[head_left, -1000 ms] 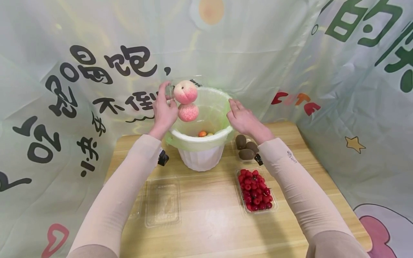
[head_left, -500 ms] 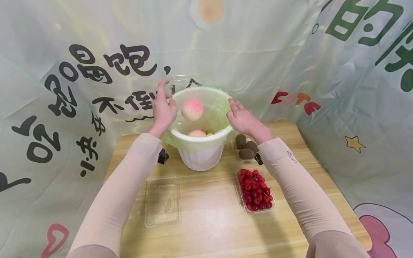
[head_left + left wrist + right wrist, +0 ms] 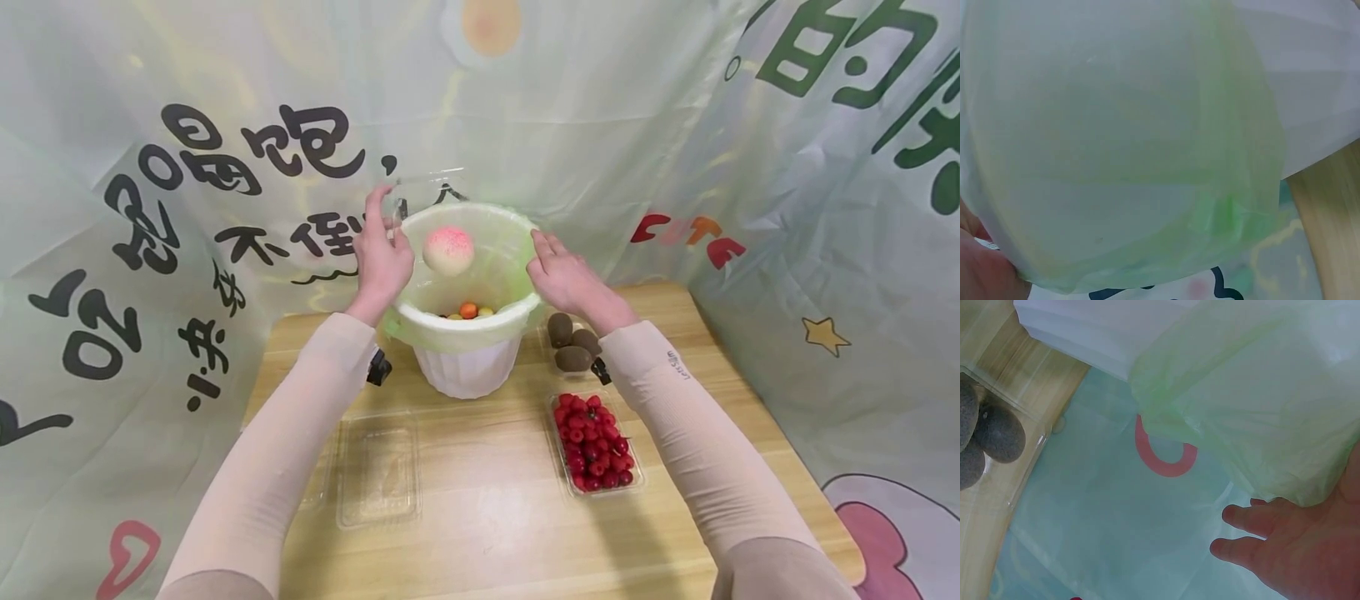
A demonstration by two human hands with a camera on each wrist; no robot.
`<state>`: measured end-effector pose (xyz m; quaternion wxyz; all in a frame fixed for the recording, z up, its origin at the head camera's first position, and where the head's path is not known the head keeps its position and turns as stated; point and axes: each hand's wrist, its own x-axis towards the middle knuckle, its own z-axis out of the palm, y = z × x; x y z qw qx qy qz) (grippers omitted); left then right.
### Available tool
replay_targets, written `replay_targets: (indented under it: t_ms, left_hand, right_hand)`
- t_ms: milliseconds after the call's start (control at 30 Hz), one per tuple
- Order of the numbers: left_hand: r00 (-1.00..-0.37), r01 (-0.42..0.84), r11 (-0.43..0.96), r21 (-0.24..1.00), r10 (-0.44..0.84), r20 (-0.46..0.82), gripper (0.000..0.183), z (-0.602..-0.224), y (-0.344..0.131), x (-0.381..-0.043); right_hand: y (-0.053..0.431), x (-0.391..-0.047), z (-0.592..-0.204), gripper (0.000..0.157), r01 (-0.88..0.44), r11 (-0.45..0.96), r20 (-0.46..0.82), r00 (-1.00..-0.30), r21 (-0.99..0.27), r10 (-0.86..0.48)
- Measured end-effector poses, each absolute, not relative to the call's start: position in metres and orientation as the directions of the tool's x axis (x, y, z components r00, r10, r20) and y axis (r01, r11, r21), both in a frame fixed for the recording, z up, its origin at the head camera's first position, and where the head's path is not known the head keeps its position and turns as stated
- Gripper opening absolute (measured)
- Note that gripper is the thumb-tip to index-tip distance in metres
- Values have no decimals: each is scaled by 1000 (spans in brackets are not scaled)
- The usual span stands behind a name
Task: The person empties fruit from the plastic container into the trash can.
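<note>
A white bin [image 3: 467, 367] lined with a thin green plastic bag [image 3: 517, 250] stands at the table's far side. My left hand [image 3: 384, 260] is at its left rim, fingers bent at the edge of a faint clear plastic box [image 3: 431, 172] tipped over the opening. A pink and cream peach [image 3: 448, 252] shows at the bin's mouth; whether anything supports it is unclear. Deeper inside lie an orange fruit [image 3: 468, 310] and yellowish ones. My right hand [image 3: 562, 271] rests against the right rim; the right wrist view shows fingers [image 3: 1241, 519] straight outside the bag.
Right of the bin, a clear box holds kiwis [image 3: 573, 358]. Nearer me stands a clear tray of red berries [image 3: 592, 446]. An empty clear tray [image 3: 378, 508] lies front left, another partly behind my left sleeve. Printed cloth [image 3: 622, 108] hangs around the wooden table [image 3: 495, 500].
Two peaches were above the bin beside my left hand; one dropped inside and is now out of sight, the other sits lower at the mouth. Both hands have hardly moved.
</note>
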<state>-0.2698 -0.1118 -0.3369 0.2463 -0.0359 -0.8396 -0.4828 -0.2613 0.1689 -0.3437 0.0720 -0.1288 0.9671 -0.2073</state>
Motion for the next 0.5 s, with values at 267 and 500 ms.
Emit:
replay_targets:
  t_ms: [267, 500]
  left_hand:
    - [-819, 387, 530, 754, -178, 545, 58, -335, -112, -269]
    - [-813, 379, 486, 788, -232, 534, 56, -327, -114, -270]
  right_hand:
    - [169, -261, -342, 68, -221, 878, -88, -955, -424, -282]
    - [168, -260, -342, 70, -226, 882, -87, -955, -413, -285]
